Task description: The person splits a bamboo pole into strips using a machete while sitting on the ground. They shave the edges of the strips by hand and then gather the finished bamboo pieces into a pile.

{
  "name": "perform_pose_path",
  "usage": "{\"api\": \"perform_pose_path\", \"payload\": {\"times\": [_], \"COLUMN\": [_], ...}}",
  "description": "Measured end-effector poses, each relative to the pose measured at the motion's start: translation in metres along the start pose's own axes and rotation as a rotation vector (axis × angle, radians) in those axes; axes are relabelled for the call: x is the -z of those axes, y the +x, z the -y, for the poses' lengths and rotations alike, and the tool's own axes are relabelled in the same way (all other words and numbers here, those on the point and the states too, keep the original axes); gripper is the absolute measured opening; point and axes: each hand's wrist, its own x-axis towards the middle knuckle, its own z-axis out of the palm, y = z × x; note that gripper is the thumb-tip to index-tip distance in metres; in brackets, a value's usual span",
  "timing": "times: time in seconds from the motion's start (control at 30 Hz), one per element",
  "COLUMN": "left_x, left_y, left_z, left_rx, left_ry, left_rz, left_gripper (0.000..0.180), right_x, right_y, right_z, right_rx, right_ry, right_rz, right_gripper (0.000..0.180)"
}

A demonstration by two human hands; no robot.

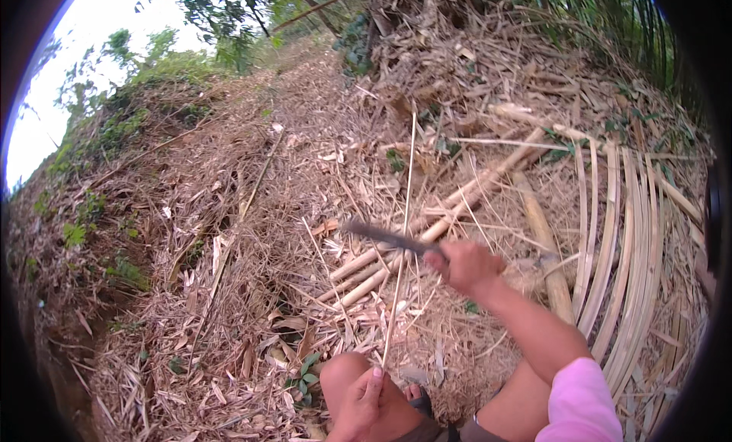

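My left hand [360,405], beside my bent left knee, is closed on the lower end of a long thin bamboo strip [403,244]. The strip rises away from me, nearly straight, its far end over the littered ground. In my right hand [469,267] is a dark-bladed knife [389,237], gripped by its handle, which the fingers mostly hide. Its blade points left and crosses the strip in this view; whether they touch I cannot tell. Beneath the blade lie several bamboo poles [454,204], slanting from near left to far right.
Several pale split bamboo strips [630,244] lie curved side by side at the right. A thick bamboo piece [543,236] rests between them and the poles. Dry leaves and shavings cover the ground. A leafy bank [122,137] slopes at the left, and green bamboo stands far right.
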Motion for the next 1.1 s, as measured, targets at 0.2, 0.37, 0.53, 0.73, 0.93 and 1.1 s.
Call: {"api": "perform_pose_path", "payload": {"times": [0.2,0.37,0.53,0.73,0.93,1.1], "left_x": [0.037,0.016,0.016,0.028,0.008,0.015], "left_y": [-0.004,-0.014,-0.018,-0.029,-0.035,-0.038], "left_z": [0.043,0.042,0.036,0.044,0.034,0.029], "left_rx": [-0.134,-0.174,-0.218,-0.142,-0.143,-0.094], "left_ry": [0.079,0.103,0.153,0.111,0.093,0.094], "left_rz": [-0.078,-0.133,-0.154,-0.151,-0.11,-0.134], "left_gripper": [0.028,0.033,0.036,0.037,0.037,0.036], "right_x": [0.004,0.015,0.012,0.039,-0.008,0.006], "right_y": [-0.017,-0.014,-0.019,0.018,-0.025,-0.021], "right_z": [0.038,0.049,0.038,0.004,0.032,0.031], "right_rx": [0.269,0.272,0.561,-0.324,0.366,0.467], "right_ry": [-0.105,-0.111,-0.182,-0.054,-0.169,-0.275], "right_rz": [-0.064,0.072,-0.052,0.263,0.063,-0.056], "right_gripper": [0.075,0.072,0.071,0.076,0.075,0.076]}}
